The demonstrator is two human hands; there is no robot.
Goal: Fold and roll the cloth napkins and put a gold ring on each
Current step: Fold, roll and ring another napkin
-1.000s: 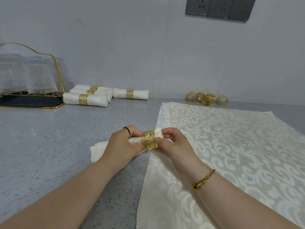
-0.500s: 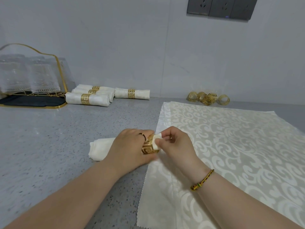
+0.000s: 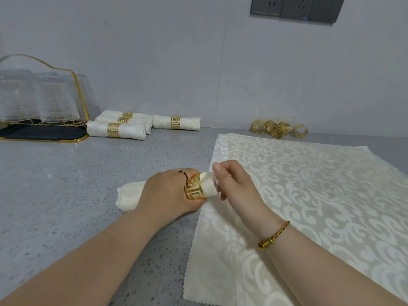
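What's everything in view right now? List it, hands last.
rolled napkin: one, cream, centre, held in both hands
gold ring: one, near that roll's right end
finished rolls: four, cream with gold rings, back left beside the rack
loose rings: about four, gold, bunched by the wall
flat napkins: stacked, cream patterned, right; count unclear
glasses: at least two, clear, in the rack
rack: one, gold wire, dark tray, far left
counter: one, grey speckled
sockets: grey, on the wall
left hand: grips the roll at the ring
right hand: pinches the roll's end
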